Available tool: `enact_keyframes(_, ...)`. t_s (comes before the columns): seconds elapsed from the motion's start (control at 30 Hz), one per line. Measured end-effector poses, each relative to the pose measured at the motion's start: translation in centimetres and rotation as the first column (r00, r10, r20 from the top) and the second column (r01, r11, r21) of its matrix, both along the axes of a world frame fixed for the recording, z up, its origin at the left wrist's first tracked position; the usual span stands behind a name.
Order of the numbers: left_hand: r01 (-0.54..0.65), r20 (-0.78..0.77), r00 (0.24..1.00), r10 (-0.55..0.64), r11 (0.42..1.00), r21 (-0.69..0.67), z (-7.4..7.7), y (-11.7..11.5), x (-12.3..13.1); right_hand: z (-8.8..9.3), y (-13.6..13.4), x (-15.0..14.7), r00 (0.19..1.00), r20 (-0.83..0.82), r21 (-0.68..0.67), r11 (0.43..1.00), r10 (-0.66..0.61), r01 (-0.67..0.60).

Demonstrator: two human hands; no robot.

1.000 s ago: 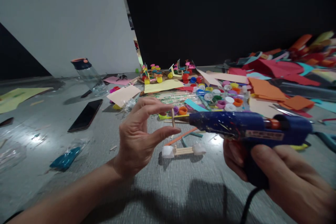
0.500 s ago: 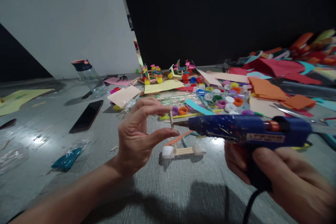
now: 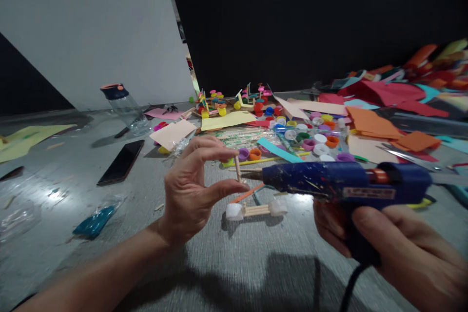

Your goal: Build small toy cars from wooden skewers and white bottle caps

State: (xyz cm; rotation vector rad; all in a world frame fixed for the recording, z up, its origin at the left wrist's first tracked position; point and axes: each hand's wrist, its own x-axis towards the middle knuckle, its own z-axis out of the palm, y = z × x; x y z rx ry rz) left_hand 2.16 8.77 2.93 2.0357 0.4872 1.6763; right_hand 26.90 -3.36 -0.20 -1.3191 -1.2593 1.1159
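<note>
My left hand is closed, pinching a short wooden stick upright by its two ends between thumb and finger. In my right hand is a blue hot glue gun, gripped by its handle, its nozzle pointing left. The nozzle tip is at the stick's lower half; whether it touches cannot be made out. Below them on the table sits a small build of wooden sticks with a white bottle cap at its left end and another at its right. Orange and teal sticks lie just behind it.
Behind my hands lie coloured bottle caps, paper sheets and packaged sticks. Scissors rest at the right. On the left are a phone, a water bottle and a teal plastic packet. The glue gun's cord hangs down.
The glue gun's nozzle has dropped slightly along the stick. My left hand keeps its pinch in nearly the same place.
</note>
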Motion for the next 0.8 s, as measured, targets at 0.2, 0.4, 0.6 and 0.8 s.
enact_keyframes(0.2, -0.026, -0.01, 1.0, 0.026, 1.0, 0.009, -0.1, 0.2, -0.1, 0.4, 0.1, -0.1, 0.999, -0.028, -0.04, 0.999, 0.028, -0.029)
enact_keyframes(0.4, -0.002, -0.002, 1.0, 0.002, 1.0, -0.002, -0.2, 0.2, -0.1, 0.3, 0.2, 0.0, 0.997, -0.027, -0.059, 0.996, 0.068, -0.07)
enact_keyframes(0.6, 0.002, 0.005, 1.0, -0.002, 1.0, 0.012, -0.2, 0.3, -0.1, -0.2, 0.3, 0.7, 0.993, 0.024, -0.005, 0.993, 0.119, -0.118)
enact_keyframes(0.8, 0.003, 0.006, 1.0, -0.003, 1.0, -0.002, -0.2, 0.3, -0.2, 1.2, 0.5, -0.1, 0.994, 0.062, -0.015, 0.996, 0.085, -0.084)
